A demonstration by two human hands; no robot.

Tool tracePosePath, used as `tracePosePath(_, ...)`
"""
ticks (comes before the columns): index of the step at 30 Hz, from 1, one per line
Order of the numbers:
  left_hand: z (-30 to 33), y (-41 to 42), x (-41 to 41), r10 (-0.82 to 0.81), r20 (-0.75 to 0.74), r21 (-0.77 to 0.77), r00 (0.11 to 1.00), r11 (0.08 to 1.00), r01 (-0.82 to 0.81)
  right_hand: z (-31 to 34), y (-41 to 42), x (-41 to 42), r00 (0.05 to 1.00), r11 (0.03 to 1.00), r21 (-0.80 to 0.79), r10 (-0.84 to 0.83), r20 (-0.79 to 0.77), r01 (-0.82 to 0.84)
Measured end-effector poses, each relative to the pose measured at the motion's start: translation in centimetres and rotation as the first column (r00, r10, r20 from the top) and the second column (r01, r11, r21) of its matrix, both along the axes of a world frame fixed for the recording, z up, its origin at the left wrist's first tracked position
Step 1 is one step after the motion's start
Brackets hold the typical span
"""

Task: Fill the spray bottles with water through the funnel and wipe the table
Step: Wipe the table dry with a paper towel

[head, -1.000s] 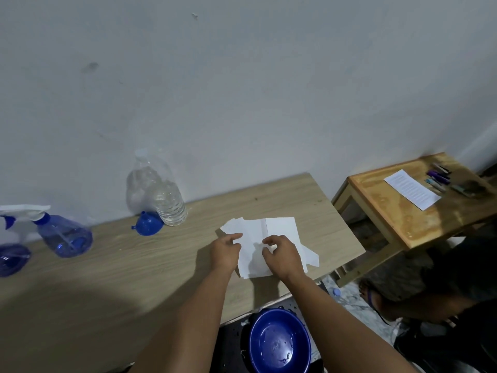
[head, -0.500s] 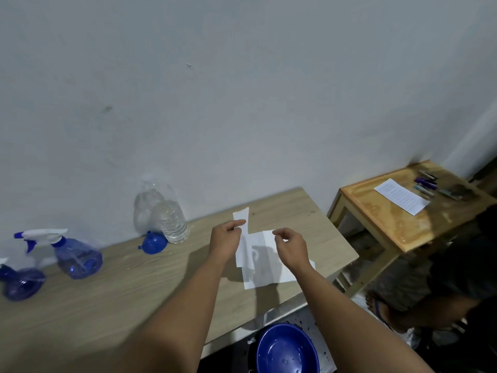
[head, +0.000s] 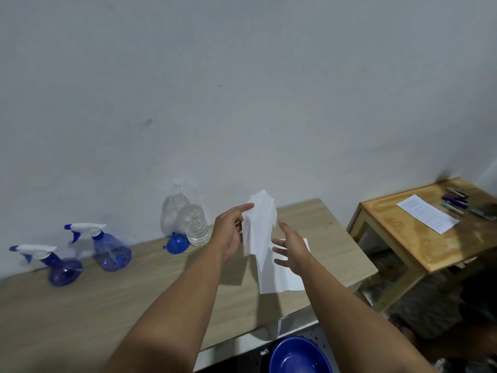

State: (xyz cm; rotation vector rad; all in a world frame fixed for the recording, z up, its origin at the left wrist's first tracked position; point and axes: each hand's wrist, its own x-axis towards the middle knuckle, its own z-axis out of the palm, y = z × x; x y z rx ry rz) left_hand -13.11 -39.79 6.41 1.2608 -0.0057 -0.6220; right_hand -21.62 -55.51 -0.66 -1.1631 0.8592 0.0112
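Observation:
My left hand holds a white tissue lifted above the wooden table, pinched between thumb and fingers. Just right of the tissue, my right hand has its fingers spread and holds nothing. More white tissue sheets lie flat on the table under it. Two blue spray bottles with white triggers stand at the back left. A blue funnel lies beside a clear water bottle near the wall.
A blue basin sits on the floor below the table's front edge. A small wooden side table at the right carries a paper sheet and several pens. A person sits low at the right edge.
My left hand has lifted one tissue off the pile and raised it. My right hand has let go of the sheets and opened. The camera has tilted up.

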Motion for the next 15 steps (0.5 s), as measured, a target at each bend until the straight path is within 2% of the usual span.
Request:
tracePosePath(2, -0.6, 1.4, 0.4, 0.021, -0.009, 0.023, 1.000, 1.000, -0.020, -0.4, 1.1, 0.1, 0.998, 0.993, 0.117, 0.023, 0.053, -0.029)
tracePosePath(5, -1.5, 4.0, 1.1, 0.023, 0.016, 0.117, 1.000, 0.993, -0.024, -1.2, 2.6, 0.8, 0.980, 0.960, 0.281, -0.044, 0.196, -0.013)
tracePosePath(7, -2.2, 6.1, 1.3, 0.067, 0.005, 0.151, 0.998, 0.986, -0.067, -1.1, 3.6, 1.4, 0.956, 0.950, 0.312, -0.068, 0.285, -0.025)
tracePosePath(11, -4.8, 11.4, 2.1, 0.152, 0.067, 0.218, 0.986, 0.962, -0.163, -0.6, 6.8, 3.0, 0.959, 0.992, 0.127, -0.054, 0.280, 0.018)
tracePosePath(15, -5.8, 17.0, 1.4, 0.269, 0.114, 0.369, 0.956, 0.882, -0.293, -1.1, 11.0, 4.7, 0.978, 0.998, -0.050, 0.041, 0.204, -0.031)
